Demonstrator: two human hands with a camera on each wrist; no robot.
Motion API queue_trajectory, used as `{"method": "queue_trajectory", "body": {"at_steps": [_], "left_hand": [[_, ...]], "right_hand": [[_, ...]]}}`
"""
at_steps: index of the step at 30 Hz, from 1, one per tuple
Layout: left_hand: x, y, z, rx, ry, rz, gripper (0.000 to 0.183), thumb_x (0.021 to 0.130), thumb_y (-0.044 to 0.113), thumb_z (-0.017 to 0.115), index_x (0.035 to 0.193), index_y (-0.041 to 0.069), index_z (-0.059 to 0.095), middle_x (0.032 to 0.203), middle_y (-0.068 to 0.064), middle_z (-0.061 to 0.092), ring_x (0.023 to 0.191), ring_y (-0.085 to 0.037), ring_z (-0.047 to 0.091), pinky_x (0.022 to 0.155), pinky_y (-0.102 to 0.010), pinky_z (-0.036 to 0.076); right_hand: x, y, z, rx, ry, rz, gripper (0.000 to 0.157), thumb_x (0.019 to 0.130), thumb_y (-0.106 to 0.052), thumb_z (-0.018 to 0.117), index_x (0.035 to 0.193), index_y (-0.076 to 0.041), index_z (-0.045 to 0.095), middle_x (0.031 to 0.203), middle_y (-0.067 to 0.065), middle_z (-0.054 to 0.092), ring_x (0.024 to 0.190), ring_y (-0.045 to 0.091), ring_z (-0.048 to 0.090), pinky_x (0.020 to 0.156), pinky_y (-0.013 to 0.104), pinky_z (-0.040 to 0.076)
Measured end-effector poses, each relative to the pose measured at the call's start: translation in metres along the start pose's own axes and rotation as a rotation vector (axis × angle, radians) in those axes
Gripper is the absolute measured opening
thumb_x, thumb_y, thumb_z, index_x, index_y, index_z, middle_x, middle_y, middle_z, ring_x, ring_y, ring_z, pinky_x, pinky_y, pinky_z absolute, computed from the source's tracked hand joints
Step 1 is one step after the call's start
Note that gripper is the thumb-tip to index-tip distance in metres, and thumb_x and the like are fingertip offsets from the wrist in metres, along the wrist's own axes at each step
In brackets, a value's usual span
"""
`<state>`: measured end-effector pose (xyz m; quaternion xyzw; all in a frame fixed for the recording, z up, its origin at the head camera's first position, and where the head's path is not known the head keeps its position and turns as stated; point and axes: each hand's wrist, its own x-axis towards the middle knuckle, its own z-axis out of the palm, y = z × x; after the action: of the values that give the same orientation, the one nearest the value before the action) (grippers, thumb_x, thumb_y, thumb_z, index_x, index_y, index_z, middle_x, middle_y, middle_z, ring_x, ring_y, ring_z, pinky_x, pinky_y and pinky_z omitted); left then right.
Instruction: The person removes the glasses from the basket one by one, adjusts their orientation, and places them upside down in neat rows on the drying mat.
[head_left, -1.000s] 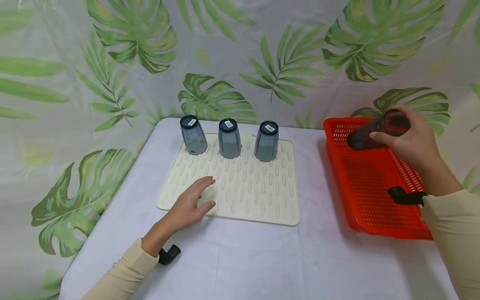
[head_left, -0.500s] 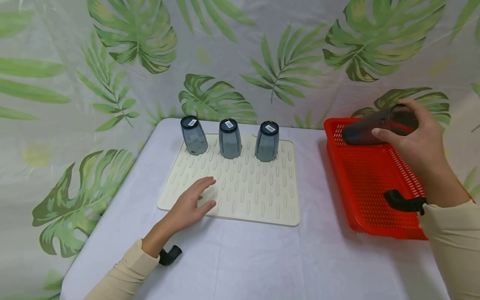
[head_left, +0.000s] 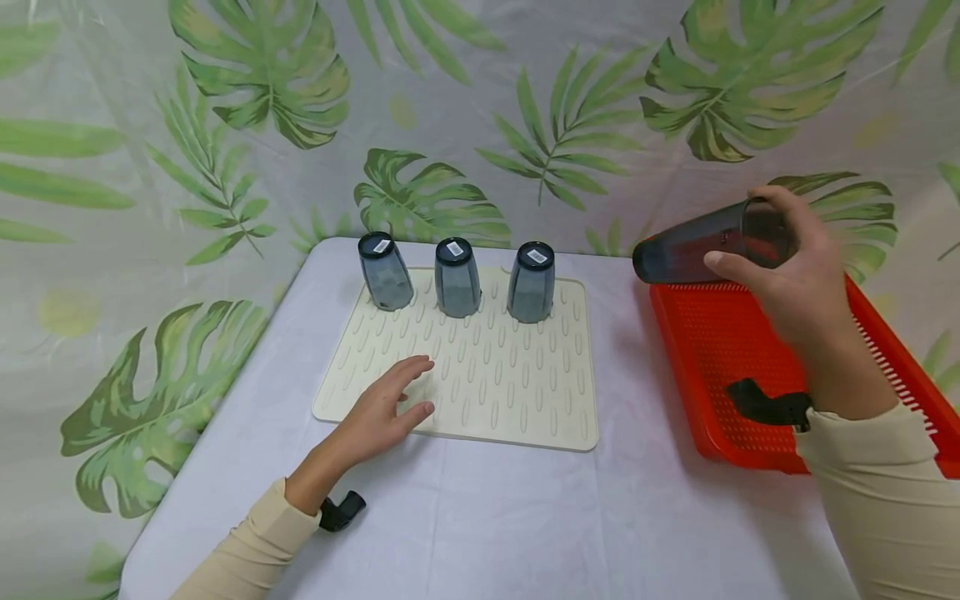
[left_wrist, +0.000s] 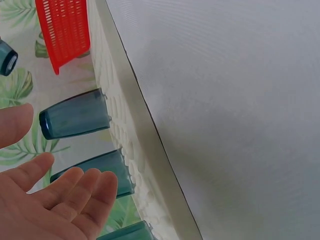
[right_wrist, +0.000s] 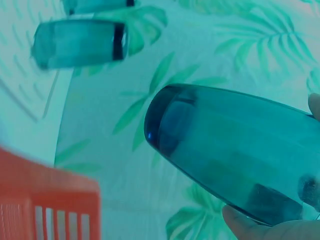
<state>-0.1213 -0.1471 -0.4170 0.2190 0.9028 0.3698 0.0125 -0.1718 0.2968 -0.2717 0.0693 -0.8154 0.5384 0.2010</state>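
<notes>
My right hand (head_left: 802, 292) grips a dark blue-grey drinking glass (head_left: 693, 246) near its rim, thumb on the near side. The glass lies nearly level, its base to the left, above the far left edge of a red plastic basket (head_left: 678, 375). In the right wrist view the held glass (right_wrist: 225, 145) fills much of the picture. My left hand (head_left: 378, 414) hovers over the front left of a cream ribbed mat (head_left: 480, 383), fingers loosely bent, holding nothing. Three like glasses stand upside down along the mat's back edge: left (head_left: 387, 273), middle (head_left: 457, 279) and right (head_left: 532, 283).
A white cloth (head_left: 517, 517) covers the table beneath the mat and basket. Behind it hangs a leaf-patterned curtain (head_left: 442, 100). A black wrist mount (head_left: 768, 406) on the right arm hangs over the basket, and another (head_left: 342, 510) sits under the left wrist.
My right hand has raised the glass and carried it left, from within the basket to above its far left edge. The left hand has stayed almost still.
</notes>
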Motion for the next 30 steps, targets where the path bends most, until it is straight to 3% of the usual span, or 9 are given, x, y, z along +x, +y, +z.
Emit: {"method": "queue_trajectory", "body": {"at_steps": [3, 9, 16, 19, 30], "left_hand": [[-0.001, -0.001, 0.000, -0.005, 0.002, -0.001, 0.057, 0.094, 0.016, 0.065, 0.145, 0.002, 0.045, 0.154, -0.019, 0.043, 0.140, -0.033, 0.045, 0.094, -0.048, 0.055], [-0.001, -0.002, 0.001, 0.003, 0.050, 0.029, 0.057, 0.093, 0.013, 0.066, 0.144, 0.000, 0.046, 0.151, -0.019, 0.046, 0.139, -0.033, 0.047, 0.095, -0.048, 0.055], [0.000, -0.005, 0.003, 0.015, 0.149, 0.037, 0.053, 0.092, 0.012, 0.067, 0.141, 0.000, 0.050, 0.148, -0.017, 0.051, 0.140, -0.035, 0.045, 0.113, -0.054, 0.041], [0.000, -0.006, 0.004, 0.004, 0.169, 0.042, 0.052, 0.092, 0.011, 0.067, 0.141, 0.000, 0.051, 0.147, -0.017, 0.052, 0.140, -0.036, 0.046, 0.114, -0.055, 0.039], [-0.001, -0.005, 0.005, -0.018, 0.211, 0.025, 0.052, 0.091, 0.010, 0.068, 0.141, 0.003, 0.052, 0.145, -0.017, 0.054, 0.138, -0.035, 0.048, 0.113, -0.054, 0.040]], "right_hand": [[-0.003, -0.006, 0.010, 0.029, -0.029, 0.004, 0.065, 0.083, 0.003, 0.074, 0.137, -0.025, 0.053, 0.112, -0.015, 0.061, 0.102, 0.001, 0.059, 0.077, 0.004, 0.049], [-0.008, -0.014, 0.028, -0.035, -0.062, -0.009, 0.064, 0.084, -0.003, 0.075, 0.138, -0.027, 0.051, 0.111, -0.017, 0.060, 0.101, 0.000, 0.060, 0.079, 0.004, 0.049], [-0.013, -0.016, 0.047, -0.037, -0.114, -0.034, 0.065, 0.084, -0.004, 0.075, 0.140, -0.025, 0.051, 0.113, -0.014, 0.058, 0.102, -0.004, 0.061, 0.081, 0.004, 0.050], [-0.016, -0.016, 0.054, -0.051, -0.135, -0.029, 0.064, 0.084, -0.007, 0.076, 0.140, -0.026, 0.051, 0.111, -0.014, 0.057, 0.102, -0.005, 0.061, 0.081, 0.004, 0.050], [-0.029, -0.018, 0.091, -0.048, -0.210, -0.028, 0.069, 0.083, -0.008, 0.076, 0.143, -0.022, 0.047, 0.116, -0.005, 0.058, 0.109, 0.008, 0.058, 0.094, 0.016, 0.052]]}}
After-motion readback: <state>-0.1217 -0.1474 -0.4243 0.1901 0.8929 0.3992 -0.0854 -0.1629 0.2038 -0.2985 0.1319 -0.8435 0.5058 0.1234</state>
